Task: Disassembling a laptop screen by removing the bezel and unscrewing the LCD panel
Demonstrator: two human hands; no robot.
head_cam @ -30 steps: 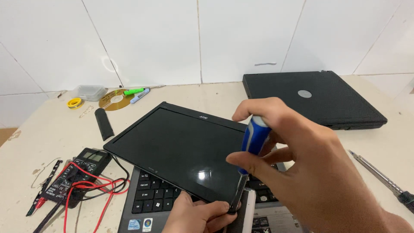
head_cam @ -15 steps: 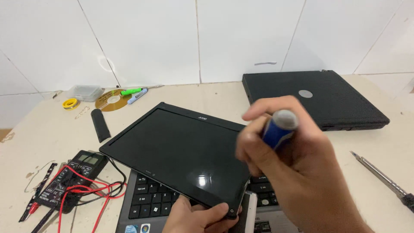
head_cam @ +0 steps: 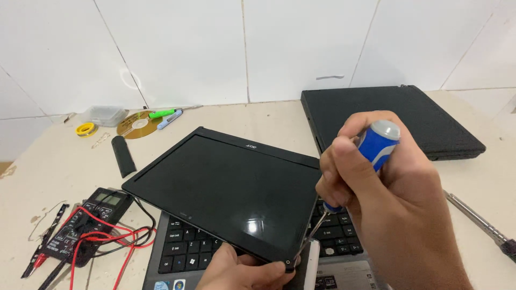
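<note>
A beige worktable ran up to a white tiled wall, and a closed black laptop lay at its far right. Near the middle sat an open laptop, its keyboard partly covered by the detached screen panel, which lay tilted across it with the near right corner toward the person.

The left hand steadied that corner, its fingers curled under and over the bezel edge and pressed against it. The right hand held a blue-handled screwdriver, fingers wrapped and pinched close round the grip, the shaft slanting down toward a small screw at the corner. The tip seemed to sit just beside or in the screw head, though the view there was too tight to be sure.

To do this well, the blade should stand in line with the screw rather than at a slant, with firm downward pressure and the supporting hand kept out of the tip's path, since a slip could scar the glossy panel.

Left of the laptop lay a black multimeter with red leads looped over it. Farther back were a black strip, a gold disc, a green marker, a clear plastic box and a yellow tape roll. A second, metal-shafted tool lay at the right edge.
</note>
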